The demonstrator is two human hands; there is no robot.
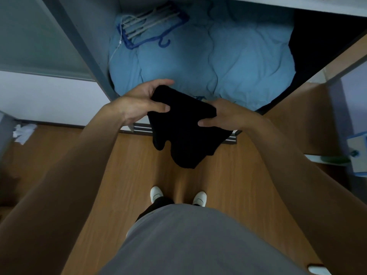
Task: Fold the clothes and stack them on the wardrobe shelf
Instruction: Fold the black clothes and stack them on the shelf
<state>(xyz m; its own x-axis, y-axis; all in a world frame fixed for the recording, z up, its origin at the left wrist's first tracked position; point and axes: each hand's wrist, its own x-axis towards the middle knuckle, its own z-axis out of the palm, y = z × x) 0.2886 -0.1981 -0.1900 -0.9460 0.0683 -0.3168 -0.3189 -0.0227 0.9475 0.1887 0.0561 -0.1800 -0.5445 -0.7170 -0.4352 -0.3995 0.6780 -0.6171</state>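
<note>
I am looking down at both hands holding a black garment [184, 132] in the air in front of the open wardrobe [95, 62], over its door track and the wooden floor [111, 175]. My left hand [139, 104] is gripping the garment's left edge, thumb pressing on top and fingers curling round the far side. My right hand [228, 116] is gripping the right edge with the thumb on top; its fingers are hiding under the cloth. The garment is partly folded, its lower end hanging loose, but it is so dark that I cannot make out folds or what kind of clothing it is. Inside the wardrobe a blue quilt [218, 56] is lying with a bundle of hangers [151, 26] on it. The shelf [297, 4] above is getting cut off by the frame's top edge, so I cannot see what is on it. The right side of the wardrobe is sitting in deep shadow.
</note>
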